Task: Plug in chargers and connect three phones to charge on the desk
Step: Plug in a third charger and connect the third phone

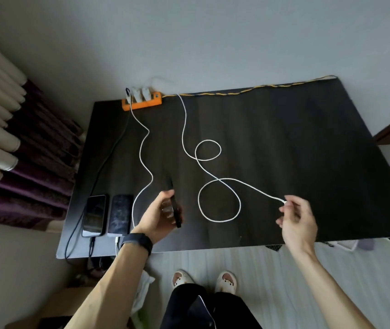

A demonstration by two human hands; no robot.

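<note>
Two phones lie side by side at the desk's front left: one (94,216) with a black cable in its near end, the other (120,214) with a white cable (141,148) leading to it. My left hand (158,216) holds a third black phone (176,210) on edge above the desk. My right hand (298,222) pinches the free end of a looped white cable (220,200). An orange power strip (141,103) at the desk's back edge carries three chargers.
The black desk (284,150) stands against a grey wall. A yellow cord (260,87) runs along its back edge. Purple curtains (35,162) hang at the left. My feet in white slippers (203,279) are on the floor below the front edge.
</note>
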